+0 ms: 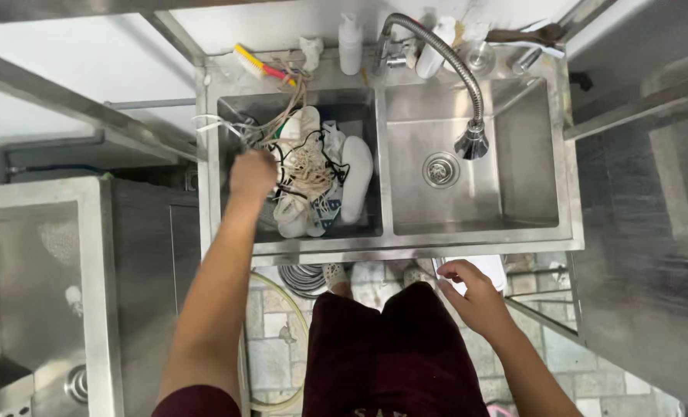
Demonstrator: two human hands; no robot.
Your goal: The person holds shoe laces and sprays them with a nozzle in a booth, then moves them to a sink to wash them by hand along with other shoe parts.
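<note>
A steel double sink (385, 241) stands in front of me. Its left basin holds white sneakers (313, 174) with black trim, beige laces and a white insole (357, 177). My left hand (252, 173) reaches into that basin, fingers closed at the tangle of laces and cords beside the shoes; what it grips is hidden. My right hand (475, 293) hangs below the sink's front edge, fingers loosely apart, holding nothing. The right basin is bare, with a round drain (440, 169) under a flexible spray faucet (471, 139).
Bottles (350, 45) and a yellow and pink brush (260, 65) line the back ledge. Another steel sink (43, 293) stands at my left. A coiled hose (304, 278) lies under the sink. A steel shelf frame (645, 100) is at the right.
</note>
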